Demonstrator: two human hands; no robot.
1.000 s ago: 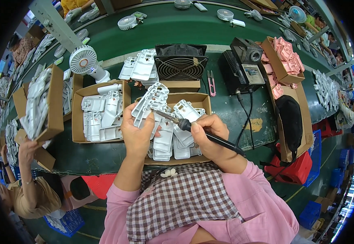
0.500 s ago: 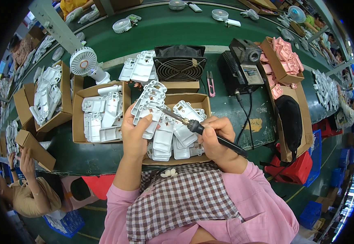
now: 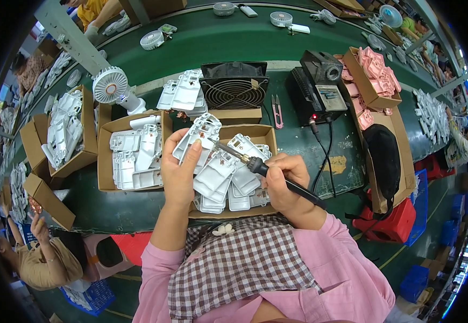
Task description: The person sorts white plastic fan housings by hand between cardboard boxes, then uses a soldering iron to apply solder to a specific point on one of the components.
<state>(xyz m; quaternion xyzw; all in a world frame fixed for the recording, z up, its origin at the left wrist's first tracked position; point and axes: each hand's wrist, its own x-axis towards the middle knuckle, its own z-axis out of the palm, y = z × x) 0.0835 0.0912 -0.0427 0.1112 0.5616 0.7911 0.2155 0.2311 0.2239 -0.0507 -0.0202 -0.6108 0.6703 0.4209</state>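
My left hand (image 3: 178, 175) grips a white plastic casing (image 3: 204, 127) with small copper-coloured bits on it, thumb on top. In my right hand (image 3: 289, 180) is a soldering iron (image 3: 257, 166) with a black handle, held like a pen. Its metal tip points left and comes close to the casing's edge; whether they touch I cannot tell. Below both hands lie several loose white casings (image 3: 212, 183), piled in a cardboard box (image 3: 270, 135). Part of that box is hidden by my hands.
Behind stands a black fan with a wire grille (image 3: 236, 94). Pink-handled snips (image 3: 277, 116) and a soldering station (image 3: 312, 97) are to its right. Another box of white casings (image 3: 104, 167) is at the left, near a white handheld fan (image 3: 110, 86). Fans lie on the green conveyor (image 3: 207, 40).
The stack of casings in my left hand has shrunk, with a casing now lying on the pile in the box. The soldering iron has barely moved. Fans on the conveyor have shifted left.
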